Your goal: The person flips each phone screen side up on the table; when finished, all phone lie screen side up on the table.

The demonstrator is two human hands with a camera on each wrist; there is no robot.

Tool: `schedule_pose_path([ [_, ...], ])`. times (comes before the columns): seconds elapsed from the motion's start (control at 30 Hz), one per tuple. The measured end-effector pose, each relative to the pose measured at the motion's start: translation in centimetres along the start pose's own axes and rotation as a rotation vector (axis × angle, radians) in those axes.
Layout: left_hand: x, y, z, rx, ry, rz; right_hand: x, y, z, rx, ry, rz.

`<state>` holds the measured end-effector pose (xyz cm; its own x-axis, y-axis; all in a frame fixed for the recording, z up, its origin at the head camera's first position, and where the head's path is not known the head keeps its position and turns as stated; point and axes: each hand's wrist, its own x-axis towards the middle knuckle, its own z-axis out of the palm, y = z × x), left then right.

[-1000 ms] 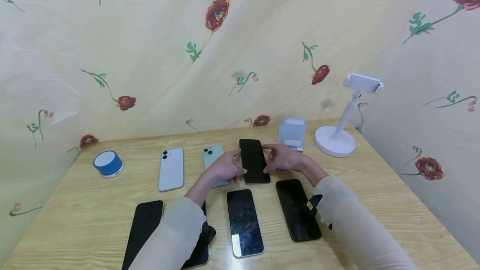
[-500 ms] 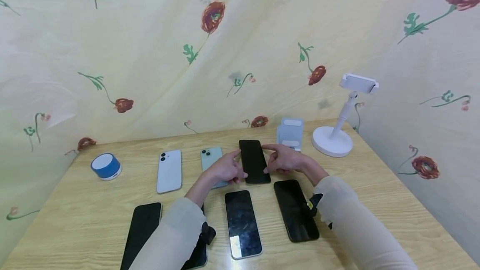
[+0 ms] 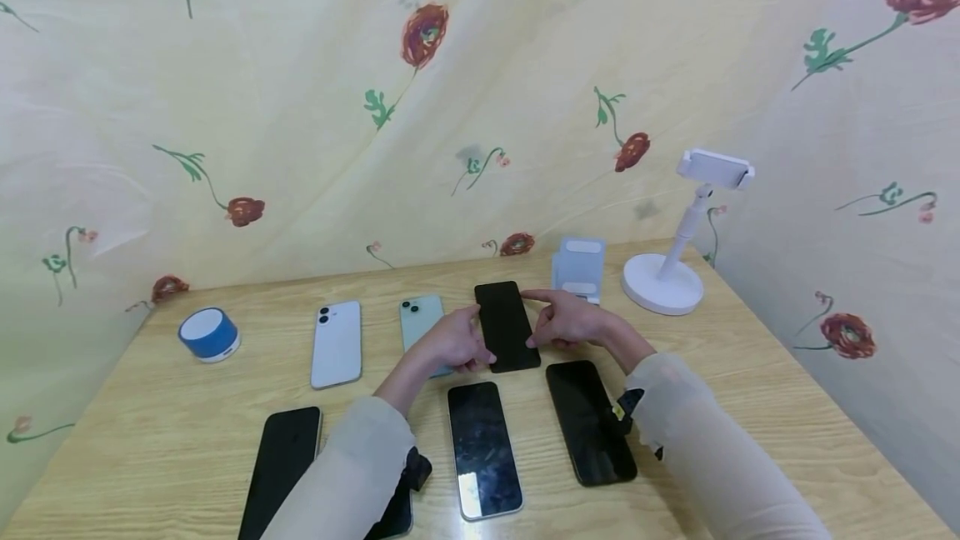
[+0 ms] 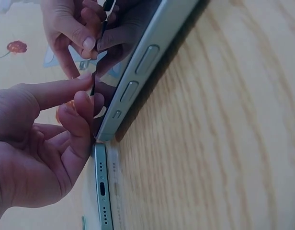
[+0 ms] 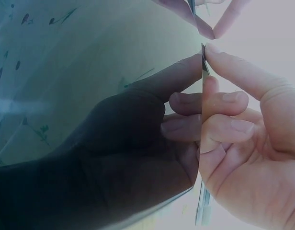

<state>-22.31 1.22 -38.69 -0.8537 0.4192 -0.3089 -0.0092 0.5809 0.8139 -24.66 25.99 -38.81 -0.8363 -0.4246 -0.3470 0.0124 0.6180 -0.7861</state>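
A phone [image 3: 507,325] with a dark screen lies face up near the back of the table, between my two hands. My left hand [image 3: 456,338] holds its left edge, index fingertip higher up and thumb near the bottom corner. Along the right edge, my right hand [image 3: 568,318] touches it with index finger near the top and thumb lower down. The other fingers are bent inward in both wrist views. Partly hidden under the left hand is a pale green phone [image 3: 422,320], camera side up; its port end [image 4: 102,188] shows in the left wrist view.
A white phone [image 3: 336,345] and a blue speaker-like cylinder [image 3: 209,335] stand left. Nearer lie face-up phones: one left [image 3: 281,461], one centre [image 3: 484,450], one right [image 3: 591,423], another half hidden by the left sleeve. Behind are a blue folding stand [image 3: 579,267] and a white phone holder [image 3: 663,283].
The phone between the hands has turned very slightly, its upper left corner coming a little nearer. Both hands stay at its edges. The head view has shifted a little.
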Motion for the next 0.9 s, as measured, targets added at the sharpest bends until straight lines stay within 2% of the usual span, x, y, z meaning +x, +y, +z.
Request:
schedule_pose_path([
  [0.5,-0.6,-0.2,-0.5,-0.031,0.009,0.007,0.0,-0.4,0.0,-0.022,0.003,-0.012],
  [0.7,-1.4,-0.6,-1.7,-0.048,0.005,0.039,0.2,-0.9,0.0,-0.021,0.04,-0.013],
  [0.9,-2.5,-1.4,-3.7,-0.054,0.032,0.041,0.4,-2.1,-0.4,-0.058,0.081,-0.041],
])
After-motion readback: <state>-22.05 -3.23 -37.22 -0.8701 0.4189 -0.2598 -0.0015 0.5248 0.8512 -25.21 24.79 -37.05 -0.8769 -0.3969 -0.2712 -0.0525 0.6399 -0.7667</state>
